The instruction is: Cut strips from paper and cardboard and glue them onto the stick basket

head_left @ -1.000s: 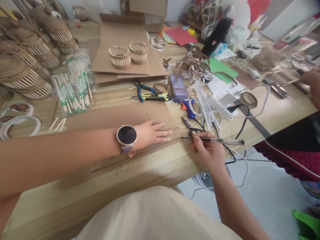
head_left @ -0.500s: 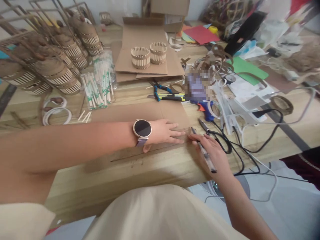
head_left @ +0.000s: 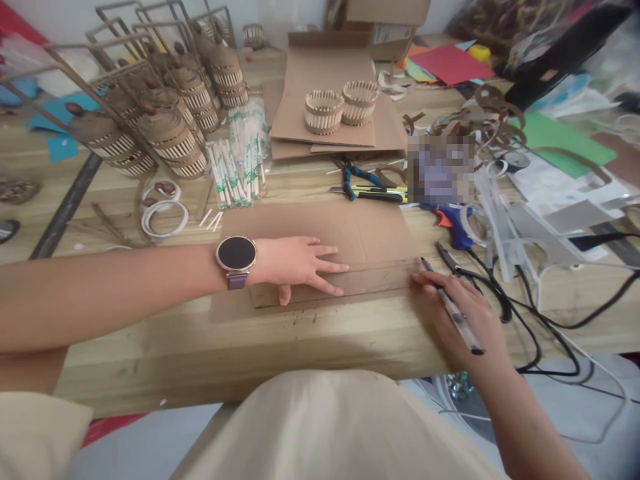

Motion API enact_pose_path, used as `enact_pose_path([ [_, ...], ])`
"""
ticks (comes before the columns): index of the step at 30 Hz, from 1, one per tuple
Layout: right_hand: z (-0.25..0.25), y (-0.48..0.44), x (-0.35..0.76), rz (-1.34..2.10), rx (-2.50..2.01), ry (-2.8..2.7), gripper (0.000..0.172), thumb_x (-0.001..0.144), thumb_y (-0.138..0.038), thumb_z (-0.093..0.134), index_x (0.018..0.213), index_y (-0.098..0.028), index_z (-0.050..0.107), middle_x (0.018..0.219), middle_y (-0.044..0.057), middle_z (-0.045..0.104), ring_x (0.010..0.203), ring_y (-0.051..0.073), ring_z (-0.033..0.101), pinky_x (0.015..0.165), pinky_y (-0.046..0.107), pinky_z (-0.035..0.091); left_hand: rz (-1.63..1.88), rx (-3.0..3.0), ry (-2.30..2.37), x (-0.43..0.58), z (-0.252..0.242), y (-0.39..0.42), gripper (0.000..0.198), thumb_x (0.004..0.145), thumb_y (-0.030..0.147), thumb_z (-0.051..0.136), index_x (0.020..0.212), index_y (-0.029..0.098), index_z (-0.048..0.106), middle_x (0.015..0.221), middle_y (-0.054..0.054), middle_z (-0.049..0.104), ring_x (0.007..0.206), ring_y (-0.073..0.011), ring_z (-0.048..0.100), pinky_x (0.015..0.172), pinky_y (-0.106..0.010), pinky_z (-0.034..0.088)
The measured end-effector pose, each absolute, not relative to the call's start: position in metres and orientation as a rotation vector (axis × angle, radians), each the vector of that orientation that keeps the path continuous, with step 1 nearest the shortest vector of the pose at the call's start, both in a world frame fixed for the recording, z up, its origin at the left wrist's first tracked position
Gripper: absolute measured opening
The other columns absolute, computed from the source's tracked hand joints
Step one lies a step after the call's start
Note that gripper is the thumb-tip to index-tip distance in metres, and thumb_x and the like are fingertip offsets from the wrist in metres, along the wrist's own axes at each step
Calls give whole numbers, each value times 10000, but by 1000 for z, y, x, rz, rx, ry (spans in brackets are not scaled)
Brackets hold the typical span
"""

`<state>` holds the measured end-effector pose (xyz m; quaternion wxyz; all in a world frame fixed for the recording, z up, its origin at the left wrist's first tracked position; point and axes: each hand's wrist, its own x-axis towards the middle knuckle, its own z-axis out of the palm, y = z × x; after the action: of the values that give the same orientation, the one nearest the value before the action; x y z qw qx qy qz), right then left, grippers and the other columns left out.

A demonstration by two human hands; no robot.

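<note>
My left hand [head_left: 300, 265] lies flat with its fingers spread on a brown cardboard sheet [head_left: 370, 233]. A watch with a dark round face [head_left: 237, 253] is on that wrist. Along the sheet's near side runs a narrow, darker band [head_left: 375, 279] with dark edges, partly under my left fingers; I cannot tell whether it is a separate strip. By the right end of this band, my right hand [head_left: 465, 313] is closed around a clear-barrelled pen [head_left: 456, 313]. The pen's dark tip points away from me, near the sheet's right edge.
Blue-handled pliers [head_left: 357, 179], a yellow utility knife [head_left: 383, 194] and a blue glue gun [head_left: 457, 223] lie beyond the sheet. Black cables [head_left: 500, 293] run at the right. Two slatted rings [head_left: 323, 112], wrapped sticks [head_left: 235, 170] and several lantern-like models [head_left: 173, 137] stand farther back.
My left hand has slid left along the cardboard, away from my right hand, uncovering more of the darker band. My right hand keeps the pen near the right edge. The view has turned left.
</note>
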<state>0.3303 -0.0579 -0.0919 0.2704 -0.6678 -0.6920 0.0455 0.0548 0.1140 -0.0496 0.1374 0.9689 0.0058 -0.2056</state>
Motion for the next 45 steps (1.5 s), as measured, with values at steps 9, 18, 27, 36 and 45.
enact_pose_path([
  [9,-98,-59,333,115,-1924,-1793,317,967,-465,435,1034,-265,671,1054,90,760,1031,319,677,982,525,483,-635,2788,127,26,-45,114,1045,482,166,909,1387,495,503,1616,59,312,1489,-376,242,1182,-538,253],
  [18,-95,-56,333,49,-1949,-1805,262,972,-440,456,1033,-301,669,1008,71,767,1024,289,685,923,432,521,-638,2713,-93,35,-54,115,1044,408,84,845,1344,446,556,1576,127,366,1518,-306,183,1226,-451,182],
  [27,-44,-55,286,208,-1575,-1728,180,940,-312,561,1050,-302,703,866,33,718,804,233,680,733,376,519,-671,2688,-167,43,-52,121,1018,398,139,830,1337,435,573,1574,152,353,1519,-335,160,1234,-465,158],
  [36,-64,-23,183,1028,-1122,-2007,166,924,-223,539,947,-249,702,876,10,763,823,159,711,743,277,573,-551,2726,-145,44,-59,120,869,416,103,817,1201,446,670,1539,165,408,1496,-344,241,1186,-466,295],
  [45,-83,-14,161,1088,-933,-2061,187,933,-171,544,1057,-234,670,1076,46,752,1028,171,677,899,331,555,-686,2783,-117,43,-54,116,911,452,25,792,1267,397,628,1602,152,290,1522,-309,163,1233,-443,185],
])
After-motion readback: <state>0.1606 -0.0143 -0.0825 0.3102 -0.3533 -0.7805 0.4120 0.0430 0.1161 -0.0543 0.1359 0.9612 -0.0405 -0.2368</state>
